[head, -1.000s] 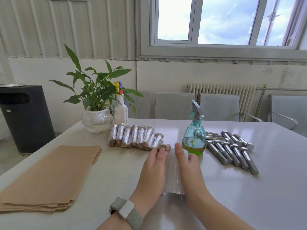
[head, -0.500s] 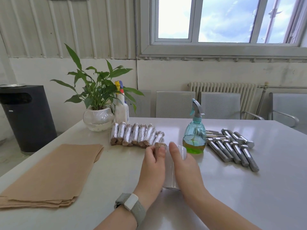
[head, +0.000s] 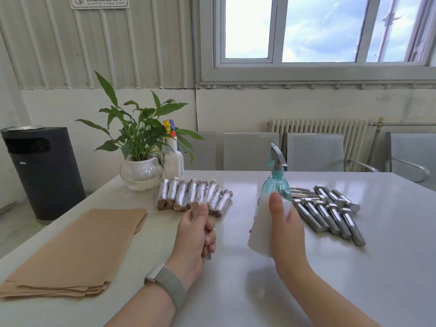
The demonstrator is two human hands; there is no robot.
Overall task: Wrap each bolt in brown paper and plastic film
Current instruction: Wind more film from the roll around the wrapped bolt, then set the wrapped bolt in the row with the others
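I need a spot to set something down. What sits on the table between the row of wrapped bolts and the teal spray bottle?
Nothing: in the head view the table is bare between the wrapped bolts and the spray bottle.

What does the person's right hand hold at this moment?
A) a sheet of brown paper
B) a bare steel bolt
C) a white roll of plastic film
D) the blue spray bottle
C: the right hand grips a white roll of plastic film lifted in front of the blue spray bottle, while the bare bolts and the brown paper lie untouched on the table.
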